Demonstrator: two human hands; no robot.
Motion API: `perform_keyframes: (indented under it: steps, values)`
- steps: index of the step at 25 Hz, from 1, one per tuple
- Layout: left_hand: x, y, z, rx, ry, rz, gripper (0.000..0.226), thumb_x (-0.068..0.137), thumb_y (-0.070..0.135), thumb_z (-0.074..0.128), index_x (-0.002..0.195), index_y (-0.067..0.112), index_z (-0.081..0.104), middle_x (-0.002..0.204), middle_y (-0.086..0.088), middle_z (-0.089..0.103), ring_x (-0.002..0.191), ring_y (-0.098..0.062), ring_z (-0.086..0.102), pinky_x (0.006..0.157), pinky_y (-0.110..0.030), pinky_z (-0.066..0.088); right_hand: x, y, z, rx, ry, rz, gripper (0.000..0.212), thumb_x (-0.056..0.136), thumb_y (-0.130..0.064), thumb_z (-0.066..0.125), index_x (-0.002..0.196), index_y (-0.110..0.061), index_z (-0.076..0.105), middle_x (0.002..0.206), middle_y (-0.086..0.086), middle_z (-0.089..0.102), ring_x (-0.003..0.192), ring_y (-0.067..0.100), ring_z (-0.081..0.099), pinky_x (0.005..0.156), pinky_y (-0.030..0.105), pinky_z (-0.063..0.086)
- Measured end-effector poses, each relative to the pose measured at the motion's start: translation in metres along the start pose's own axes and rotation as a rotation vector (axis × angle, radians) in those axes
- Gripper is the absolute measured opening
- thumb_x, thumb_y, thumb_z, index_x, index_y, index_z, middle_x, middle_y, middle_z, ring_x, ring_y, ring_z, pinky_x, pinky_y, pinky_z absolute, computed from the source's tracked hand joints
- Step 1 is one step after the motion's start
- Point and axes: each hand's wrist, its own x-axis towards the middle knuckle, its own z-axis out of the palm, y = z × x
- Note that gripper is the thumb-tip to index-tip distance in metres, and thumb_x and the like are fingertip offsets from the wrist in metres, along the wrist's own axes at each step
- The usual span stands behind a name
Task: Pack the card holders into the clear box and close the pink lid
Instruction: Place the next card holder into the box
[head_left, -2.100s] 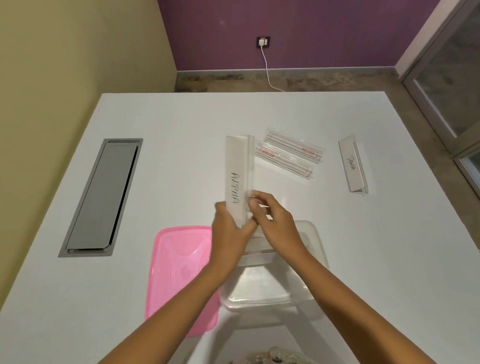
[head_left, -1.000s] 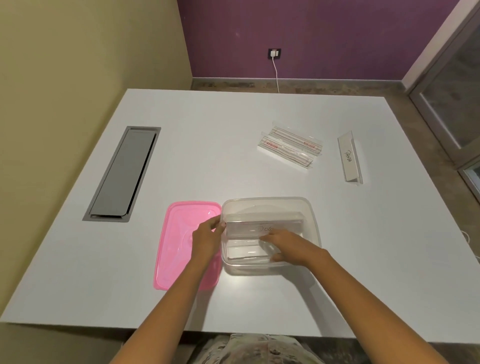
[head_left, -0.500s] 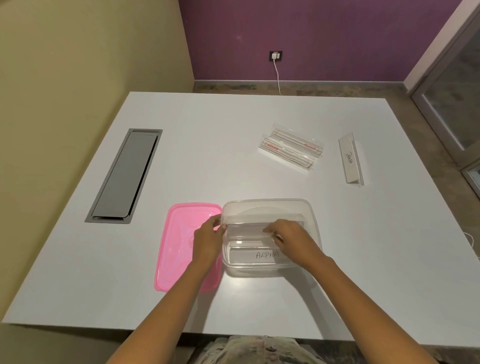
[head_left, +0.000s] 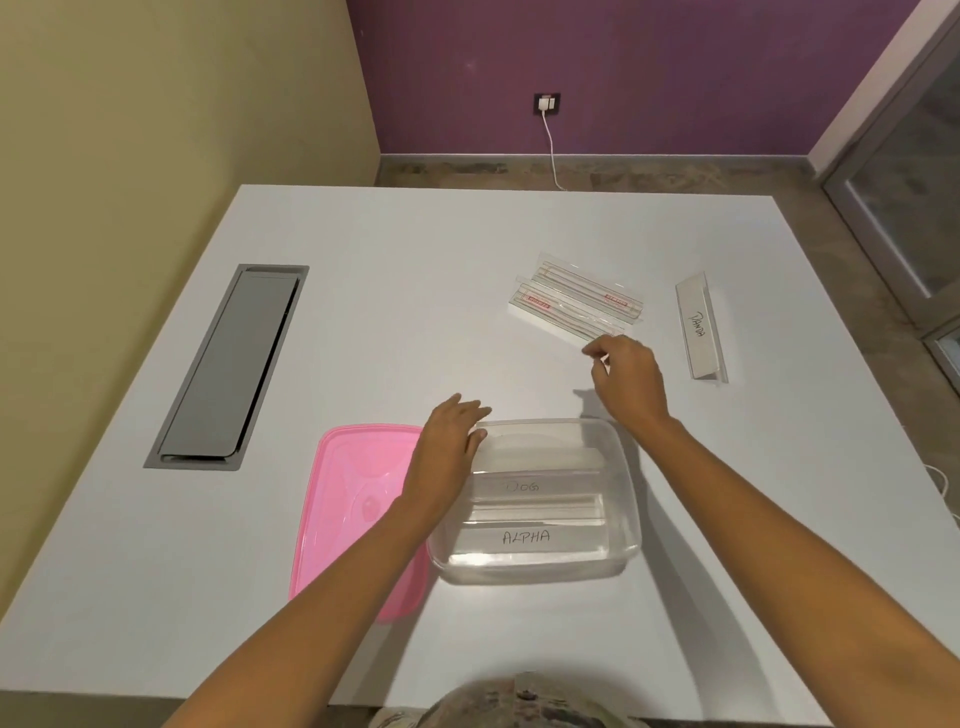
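Table: white, with a grey inset panel. Lid: pink. Box: clear. Card holders in box: clear with white cards, dark lettering "ALPHA" and "DOG". Loose holders: clear, red labels. Walls: purple and yellow-green.

Even, soft light falls on the white table before me. My arms cast faint shadows on it. Its edges bow from wide-angle distortion.

Table: I see a white table.
Lower centre: clear box, pink lid.
Upper right: card holders, one apart.
Left: grey hatch.
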Motion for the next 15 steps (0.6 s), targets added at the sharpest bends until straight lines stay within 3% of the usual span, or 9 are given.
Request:
perform_keyframes:
  steps: [3, 5, 8, 11, 15]
  values:
    - [0.013, -0.001, 0.003, 0.001, -0.038, 0.017, 0.024, 0.095, 0.014, 0.052, 0.114, 0.013, 0.067, 0.112, -0.005, 0.071, 0.106, -0.025, 0.06, 0.101, -0.032, 0.038, 0.043, 0.015, 0.013, -0.064, -0.031, 0.024, 0.035, 0.087, 0.006, 0.05, 0.118, -0.006, 0.062, 0.12, 0.017, 0.062, 0.114, 0.032, 0.053, 0.09, 0.041, 0.049]
    - [0.019, -0.002, 0.004, -0.025, -0.033, -0.002, 0.02, 0.093, 0.014, 0.055, 0.105, 0.014, 0.071, 0.098, -0.003, 0.074, 0.092, -0.024, 0.061, 0.086, -0.029, 0.044, 0.069, 0.025, 0.023, -0.085, -0.057, 0.019, 0.044, 0.085, 0.012, 0.047, 0.126, -0.004, 0.056, 0.129, 0.019, 0.055, 0.122, 0.033, 0.048, 0.095, 0.041, 0.045]
    - [0.02, -0.004, 0.007, -0.043, -0.012, -0.019, 0.018, 0.092, 0.013, 0.056, 0.1, 0.016, 0.072, 0.086, 0.001, 0.072, 0.083, -0.02, 0.06, 0.071, -0.023, 0.037, 0.101, 0.041, 0.038, -0.087, -0.132, 0.043, 0.046, 0.088, 0.011, 0.048, 0.133, 0.0, 0.047, 0.135, 0.021, 0.049, 0.128, 0.034, 0.043, 0.102, 0.04, 0.039]
    - [0.02, -0.005, 0.01, -0.065, 0.009, -0.03, 0.018, 0.092, 0.011, 0.056, 0.1, 0.017, 0.072, 0.077, 0.009, 0.06, 0.077, -0.011, 0.055, 0.069, -0.021, 0.038, 0.117, 0.053, 0.055, -0.068, -0.199, 0.038, 0.038, 0.092, 0.006, 0.048, 0.13, 0.004, 0.049, 0.128, 0.027, 0.053, 0.121, 0.04, 0.048, 0.1, 0.042, 0.04]
    - [0.021, -0.007, 0.015, -0.069, 0.003, -0.067, 0.017, 0.092, 0.012, 0.056, 0.099, 0.019, 0.07, 0.081, 0.009, 0.059, 0.077, -0.005, 0.051, 0.067, -0.011, 0.034, 0.124, 0.06, 0.068, -0.096, -0.199, 0.025, 0.031, 0.09, 0.005, 0.048, 0.12, 0.003, 0.054, 0.107, 0.029, 0.059, 0.103, 0.041, 0.055, 0.087, 0.044, 0.046]
